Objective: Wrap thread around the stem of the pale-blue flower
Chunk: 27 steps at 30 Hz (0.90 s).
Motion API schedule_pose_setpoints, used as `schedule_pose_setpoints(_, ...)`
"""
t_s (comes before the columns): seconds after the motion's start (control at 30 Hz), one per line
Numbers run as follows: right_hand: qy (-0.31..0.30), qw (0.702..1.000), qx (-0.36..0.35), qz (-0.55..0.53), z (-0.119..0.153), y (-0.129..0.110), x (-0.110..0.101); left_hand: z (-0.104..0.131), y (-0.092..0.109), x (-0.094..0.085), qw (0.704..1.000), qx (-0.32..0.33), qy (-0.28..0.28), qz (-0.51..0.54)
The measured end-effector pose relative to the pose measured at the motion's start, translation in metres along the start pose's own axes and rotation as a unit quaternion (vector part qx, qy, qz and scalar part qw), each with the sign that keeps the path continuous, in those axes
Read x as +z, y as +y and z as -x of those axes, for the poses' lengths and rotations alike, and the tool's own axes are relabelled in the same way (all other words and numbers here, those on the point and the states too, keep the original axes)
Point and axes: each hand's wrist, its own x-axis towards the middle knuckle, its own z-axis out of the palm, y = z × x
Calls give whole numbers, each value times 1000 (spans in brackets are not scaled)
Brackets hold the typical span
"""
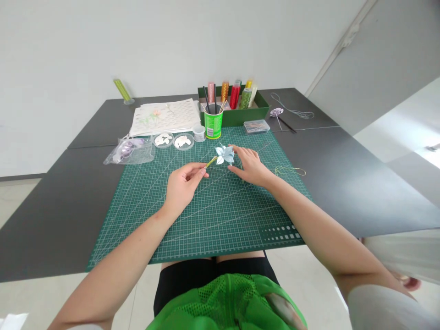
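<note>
Pale-blue pointed petals crown a thin stem in the left hand.

There are two hands, one blue flower, two dishes.

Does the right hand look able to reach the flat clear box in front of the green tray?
Probably yes: the right hand is spread beside the flower, and only the mat shows between hand and box.

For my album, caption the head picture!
Left hand pinches the green stem of a pale blue, pointed-petalled flower over a green gridded mat, right hand nearby.
</note>
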Motion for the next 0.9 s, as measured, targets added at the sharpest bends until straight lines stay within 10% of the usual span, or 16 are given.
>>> schedule_pose_setpoints(0.3,-145,961,-129,-198,12,-34,15,-1,-6,4,998,-18,-26,49)
schedule_pose_setpoints(0.6,-200,868,-5,-456,18,-46,14,-2,-14,4,996,-44,-18,79)
schedule_pose_setpoints(0.77,-201,899,-9,-389,18,-48,6,-3,-15,4,992,-59,-10,112)
schedule_pose_setpoints(0.9,-84,971,-40,-218,14,-41,4,-4,-12,4,991,-67,0,117)
